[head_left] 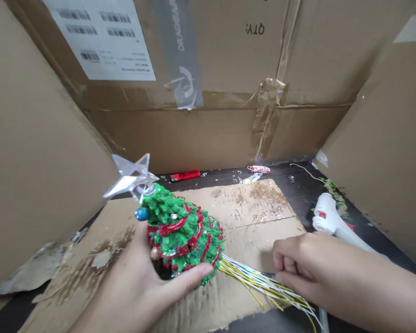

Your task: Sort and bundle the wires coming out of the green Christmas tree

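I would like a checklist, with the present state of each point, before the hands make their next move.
1. Left hand gripping the tree: ok, thumb across its lower side.
2. Star at the tree's tip: ok.
3. Wires gathered neatly: not ok, far ends spread.
4. Right hand holding a wire: cannot tell, its curled fingers hide this.
5. White tool fully visible: not ok, right forearm covers part.
6. Red lighter apart from the tree: ok.

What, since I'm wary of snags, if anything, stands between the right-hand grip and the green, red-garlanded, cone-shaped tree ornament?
Only thin, mostly white and yellow wires, spanning the gap from the base of the tree ornament toward the right-hand grip; nothing else visible blocks the way.
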Demonstrator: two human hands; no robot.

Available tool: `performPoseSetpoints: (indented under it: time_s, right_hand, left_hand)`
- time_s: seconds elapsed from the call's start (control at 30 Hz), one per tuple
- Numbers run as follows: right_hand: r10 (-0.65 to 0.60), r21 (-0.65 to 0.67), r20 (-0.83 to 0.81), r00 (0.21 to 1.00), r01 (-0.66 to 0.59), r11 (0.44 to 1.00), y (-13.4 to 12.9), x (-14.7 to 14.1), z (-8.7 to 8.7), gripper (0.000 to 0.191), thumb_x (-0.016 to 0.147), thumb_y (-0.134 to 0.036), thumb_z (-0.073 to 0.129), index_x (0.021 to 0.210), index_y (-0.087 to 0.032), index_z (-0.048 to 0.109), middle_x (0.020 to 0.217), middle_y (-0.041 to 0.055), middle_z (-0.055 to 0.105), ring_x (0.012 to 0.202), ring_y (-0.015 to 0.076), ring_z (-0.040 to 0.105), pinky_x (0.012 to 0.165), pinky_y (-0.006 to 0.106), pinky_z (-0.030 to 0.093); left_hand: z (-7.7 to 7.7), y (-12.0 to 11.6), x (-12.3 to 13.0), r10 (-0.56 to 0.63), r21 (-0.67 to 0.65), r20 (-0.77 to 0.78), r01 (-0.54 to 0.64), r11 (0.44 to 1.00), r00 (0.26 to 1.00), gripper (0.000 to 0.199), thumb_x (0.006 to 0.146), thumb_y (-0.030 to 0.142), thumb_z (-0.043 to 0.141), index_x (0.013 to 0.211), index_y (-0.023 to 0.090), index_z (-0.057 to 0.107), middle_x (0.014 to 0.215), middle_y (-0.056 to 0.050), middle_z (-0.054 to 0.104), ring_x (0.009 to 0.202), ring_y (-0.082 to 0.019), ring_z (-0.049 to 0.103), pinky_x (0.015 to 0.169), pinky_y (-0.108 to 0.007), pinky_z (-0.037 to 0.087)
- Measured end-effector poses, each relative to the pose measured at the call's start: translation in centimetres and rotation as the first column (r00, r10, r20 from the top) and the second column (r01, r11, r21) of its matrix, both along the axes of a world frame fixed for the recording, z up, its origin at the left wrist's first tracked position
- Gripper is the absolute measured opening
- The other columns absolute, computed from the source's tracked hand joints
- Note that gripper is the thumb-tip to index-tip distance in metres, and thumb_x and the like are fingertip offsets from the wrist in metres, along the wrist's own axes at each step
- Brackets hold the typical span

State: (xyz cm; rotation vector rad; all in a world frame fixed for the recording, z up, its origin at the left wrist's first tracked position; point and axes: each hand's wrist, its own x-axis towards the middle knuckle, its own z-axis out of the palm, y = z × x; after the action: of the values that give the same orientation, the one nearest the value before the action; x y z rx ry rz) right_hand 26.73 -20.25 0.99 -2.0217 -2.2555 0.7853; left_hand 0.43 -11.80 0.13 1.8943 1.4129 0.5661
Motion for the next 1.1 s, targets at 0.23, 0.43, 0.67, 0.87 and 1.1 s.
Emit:
performPoseSetpoints:
  time_s: [0.23, 0.43, 0.67, 0.87, 1.1]
  right_hand:
    - [0.102, 0.169, -0.002, 0.995, -0.100, 0.981, -0.3, -0.4, -0.9, 0.010, 0.082, -0.015, 0.054, 0.077, -0.023, 0.054, 0.074, -0.0045, 0.059, 0.061, 0.0125, 0.050, 0.054, 0.025, 0.030]
    - [0.173, 0.260, 0.155, 0.973, -0.209, 0.943, 0.0, 0.3, -1.8, 0.015, 0.079, -0.009, 0.048, 0.080, -0.021, 0.057, 0.075, 0.0024, 0.058, 0.060, 0.0162, 0.051, 0.055, 0.030, 0.030]
    - [0.199, 0.380, 0.286, 0.937, -0.302, 0.875, 0.6, 0.6, -1.8, 0.017, 0.073, -0.007, 0.050, 0.083, -0.021, 0.057, 0.073, 0.0020, 0.055, 0.057, 0.0181, 0.050, 0.053, 0.032, 0.029]
    - [0.131, 0.431, 0.253, 0.959, -0.233, 0.872, 0.9, 0.5, -1.0, 0.013, 0.085, -0.012, 0.047, 0.076, -0.020, 0.051, 0.066, 0.0003, 0.054, 0.056, 0.0166, 0.051, 0.054, 0.031, 0.029]
    - [0.092, 0.391, 0.106, 0.990, -0.126, 0.912, 1.1, 0.6, -0.7, 0.012, 0.090, -0.015, 0.049, 0.081, -0.020, 0.056, 0.073, -0.0006, 0.058, 0.062, 0.0144, 0.054, 0.057, 0.028, 0.033]
  left_hand:
    - [0.6, -0.2, 0.2, -0.013, -0.049, 0.040, 0.015, 0.999, 0.999, 0.068, 0.063, 0.052, 0.072, 0.118, 0.019, 0.049, 0.115, -0.005, 0.066, 0.101, -0.018, 0.068, 0.092, -0.022, 0.057]
    - [0.3, -0.2, 0.0, -0.010, -0.049, -0.013, 0.009, 0.999, 1.000, 0.070, 0.062, 0.054, 0.072, 0.117, 0.019, 0.049, 0.119, -0.006, 0.065, 0.106, -0.017, 0.066, 0.096, -0.022, 0.055]
    - [0.4, -0.1, 0.2, 0.011, -0.020, 0.045, -0.010, 1.000, 0.999, 0.064, 0.060, 0.050, 0.072, 0.113, 0.020, 0.050, 0.116, -0.007, 0.066, 0.105, -0.020, 0.067, 0.089, -0.022, 0.058]
    - [0.3, 0.0, 0.0, -0.006, -0.048, 0.054, 0.008, 0.999, 0.999, 0.065, 0.061, 0.050, 0.073, 0.114, 0.022, 0.048, 0.118, -0.007, 0.065, 0.108, -0.018, 0.065, 0.092, -0.021, 0.057]
    - [0.0, 0.1, -0.3, -0.007, -0.049, 0.019, 0.008, 0.999, 1.000, 0.068, 0.061, 0.049, 0.073, 0.118, 0.022, 0.048, 0.122, -0.005, 0.063, 0.111, -0.016, 0.064, 0.093, -0.018, 0.055]
